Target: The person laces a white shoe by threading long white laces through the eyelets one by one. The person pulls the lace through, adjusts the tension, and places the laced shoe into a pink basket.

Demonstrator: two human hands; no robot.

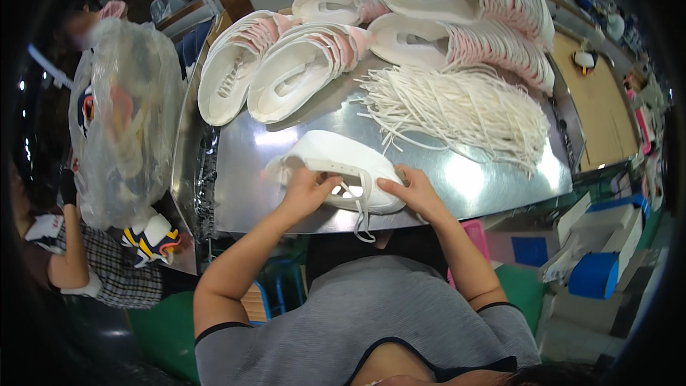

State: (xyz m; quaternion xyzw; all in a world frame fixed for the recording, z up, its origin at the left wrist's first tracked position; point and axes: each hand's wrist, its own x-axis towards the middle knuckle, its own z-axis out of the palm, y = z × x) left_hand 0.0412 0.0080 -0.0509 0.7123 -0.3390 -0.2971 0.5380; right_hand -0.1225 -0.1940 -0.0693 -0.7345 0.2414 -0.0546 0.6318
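A white shoe upper (pixel 332 144) lies at the near edge of the metal table, directly in front of me. My left hand (pixel 309 190) grips its left part, with the fingers reaching around the edge of its opening. At the toe end on the right, my right hand (pixel 413 191) is closed on the upper, its thumb pressing on top. A white shoelace (pixel 364 204) runs by the eyelets between my hands, and its loose end hangs over the table's edge. Beyond the upper spreads a large heap of loose white laces (pixel 464 107).
Nested stacks of white uppers with pink inside (pixel 286 93) cover the far side of the metal table (pixel 243 171). A clear plastic bag of shoes (pixel 125 129) and a colourful shoe (pixel 152 238) are at the left, near a co-worker's arm (pixel 71 243). A cardboard-coloured board (pixel 600 107) stands right.
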